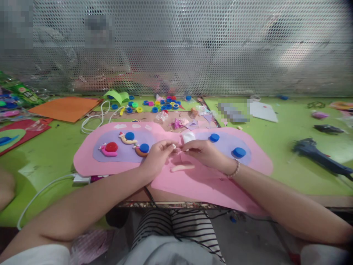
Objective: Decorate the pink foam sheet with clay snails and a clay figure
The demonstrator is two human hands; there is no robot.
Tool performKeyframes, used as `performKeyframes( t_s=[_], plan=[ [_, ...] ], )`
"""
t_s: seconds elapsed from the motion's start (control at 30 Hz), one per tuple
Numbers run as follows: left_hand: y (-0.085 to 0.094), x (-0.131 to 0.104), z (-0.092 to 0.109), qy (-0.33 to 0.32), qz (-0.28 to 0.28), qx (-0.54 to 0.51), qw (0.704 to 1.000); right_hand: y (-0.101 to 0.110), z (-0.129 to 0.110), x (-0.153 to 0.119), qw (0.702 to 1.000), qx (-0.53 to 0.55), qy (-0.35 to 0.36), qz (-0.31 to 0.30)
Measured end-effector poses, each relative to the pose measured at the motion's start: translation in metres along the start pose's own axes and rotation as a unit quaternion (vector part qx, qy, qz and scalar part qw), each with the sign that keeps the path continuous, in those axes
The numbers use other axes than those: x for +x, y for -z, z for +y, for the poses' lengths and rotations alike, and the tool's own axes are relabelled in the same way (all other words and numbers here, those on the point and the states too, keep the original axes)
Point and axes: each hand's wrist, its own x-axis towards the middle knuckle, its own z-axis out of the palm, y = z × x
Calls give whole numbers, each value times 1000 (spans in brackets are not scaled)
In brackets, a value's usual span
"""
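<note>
Over a pink paper sheet [176, 180] my two hands meet, fingertips almost together. My left hand [158, 156] pinches a tiny white bit of clay [174, 146]. The fingers of my right hand [204, 152] are pressed together beside it; what they hold, if anything, is too small to make out. Just behind them sits a white lump [189, 137]. Closer to me lies a cream clay strip [182, 168]. On the left purple oval [102, 140] are clay snails with bottle-cap shells, one a pink snail [109, 149]. Two blue caps [239, 152] rest on the right oval [226, 141].
Loose bottle caps [154, 109] and paper scraps lie at the back, before a perforated metal screen [176, 48]. A glue gun [320, 152] lies at right. At left are orange paper [66, 108], a white cable [95, 117] and part of another person's arm [6, 187].
</note>
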Motion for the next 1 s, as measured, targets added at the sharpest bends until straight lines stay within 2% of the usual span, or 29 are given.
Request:
performKeyframes(
  t_s=[0.2, 0.3, 0.4, 0.53, 0.67, 0.77, 0.87, 1.0],
  plan=[
    [2, 1, -1, -36, 4, 52, 998, 3, -2, -1, 999, -33, -9, 39],
    [3, 1, -2, -46, 5, 67, 997, 5, -3, -1, 999, -35, -25, 32],
    [4, 1, -3, -42, 5, 57, 998, 5, -3, 0, 999, -9, -36, 18],
    [2, 0, -1, -26, 18, 51, 998, 2, 1, 0, 1000, 19, -2, 25],
    [2, -1, 1, 1, 20, 96, 995, 2, 1, -1, 999, -4, 4, 45],
    [4, 0, -1, -18, 22, 114, 993, 4, -2, -1, 998, -32, -13, 55],
    [4, 0, -2, -40, 2, 95, 995, 6, -5, -1, 997, -50, -22, 47],
    [2, 0, 0, -15, -12, 58, 998, 4, -1, 0, 1000, -2, -19, 19]
  ],
)
